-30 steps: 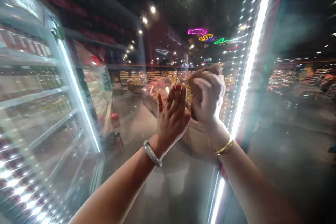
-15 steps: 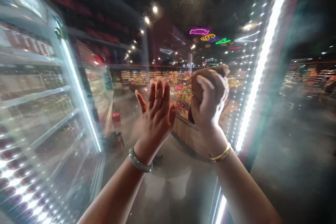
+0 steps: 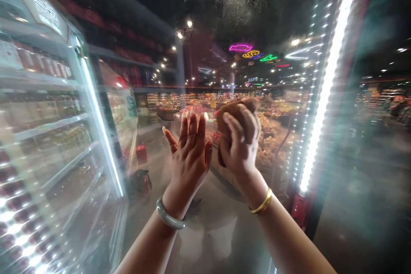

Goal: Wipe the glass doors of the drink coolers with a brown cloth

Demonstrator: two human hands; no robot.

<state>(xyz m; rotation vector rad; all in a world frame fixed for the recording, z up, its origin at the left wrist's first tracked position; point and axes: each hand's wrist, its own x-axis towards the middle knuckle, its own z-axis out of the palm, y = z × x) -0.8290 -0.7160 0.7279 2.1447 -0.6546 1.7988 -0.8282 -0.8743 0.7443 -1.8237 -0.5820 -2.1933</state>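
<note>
A clear glass pane with smudges [image 3: 247, 13] stands upright before me, and the shop shows through it. My left hand [image 3: 189, 154] is spread with its palm forward, its fingertips apparently against the glass. On that wrist is a grey bangle [image 3: 168, 216]. To its right, my right hand [image 3: 242, 145] has its fingers bent over a folded brown cloth [image 3: 224, 115], pressed toward the pane. A gold bangle [image 3: 263, 203] circles the right wrist. Part of the cloth is hidden behind the fingers.
At the left is a lit display fridge [image 3: 81, 81] with bottles on its shelves. A bright light strip [image 3: 330, 68] runs up the right side. Beyond the glass are produce stands [image 3: 269, 137], a red box [image 3: 141, 153] on the floor and neon signs [image 3: 240, 47].
My right hand has moved left and down with the cloth, closer to my left hand. The left hand stays spread, slightly lower in view. The view has tilted up a little.
</note>
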